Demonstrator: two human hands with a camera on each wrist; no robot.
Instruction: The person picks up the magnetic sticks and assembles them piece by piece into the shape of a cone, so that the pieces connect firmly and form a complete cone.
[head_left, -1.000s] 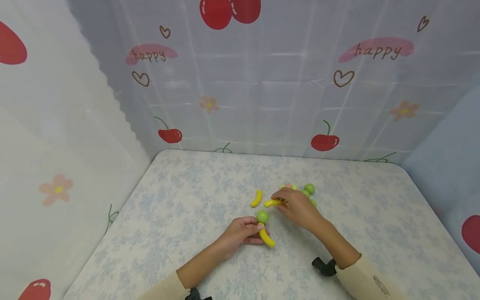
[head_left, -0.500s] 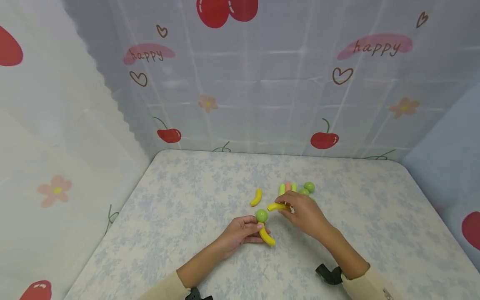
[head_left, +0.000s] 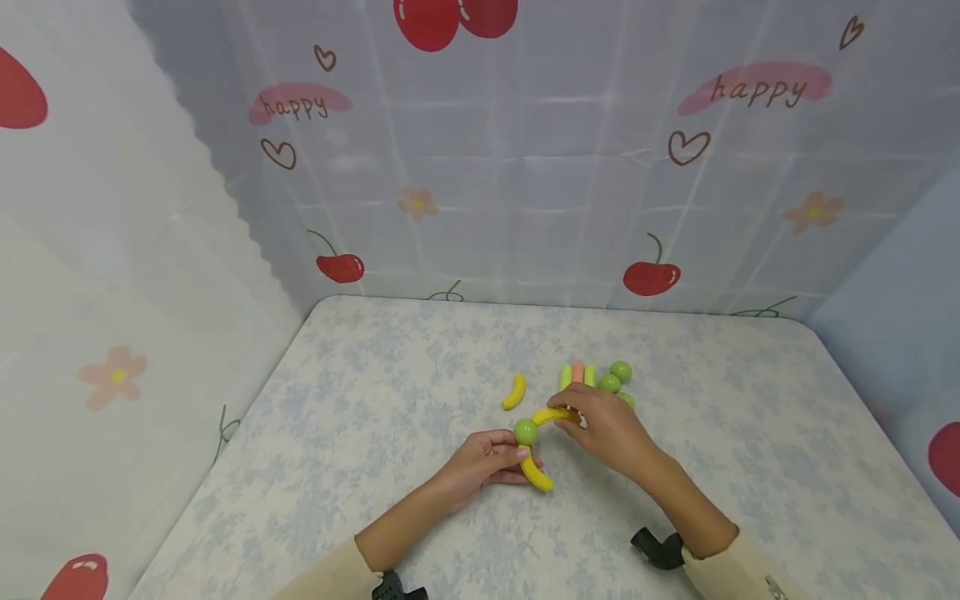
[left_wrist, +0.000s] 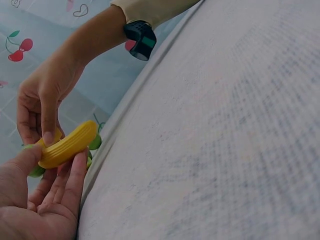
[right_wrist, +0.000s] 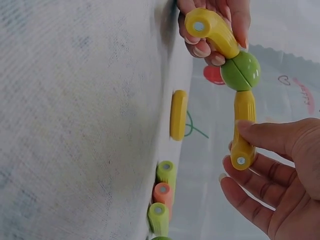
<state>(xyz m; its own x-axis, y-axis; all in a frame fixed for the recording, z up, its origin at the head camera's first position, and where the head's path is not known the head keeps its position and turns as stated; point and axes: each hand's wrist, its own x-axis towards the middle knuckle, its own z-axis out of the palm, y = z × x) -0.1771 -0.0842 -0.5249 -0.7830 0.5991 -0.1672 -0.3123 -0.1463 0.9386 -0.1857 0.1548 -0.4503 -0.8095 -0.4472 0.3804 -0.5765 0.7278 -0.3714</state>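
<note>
My left hand pinches a curved yellow magnetic rod between thumb and fingers. A glossy green ball sits on that rod's far end. From the right, my right hand grips a second curved yellow rod, whose tip meets the ball. In the right wrist view the ball joins both rods, and round metal discs show on their free ends. The left wrist view has the left hand's rod in front, hiding most of the ball.
Behind the hands lies another curved yellow rod. Short straight sticks, green and pink, stand side by side beyond the right hand. Several green balls are grouped to their right. A patterned curtain hangs behind the table.
My right hand has brought its yellow rod toward me and against the green ball, uncovering the straight sticks behind. My left hand has stayed nearly still with its rod and ball.
</note>
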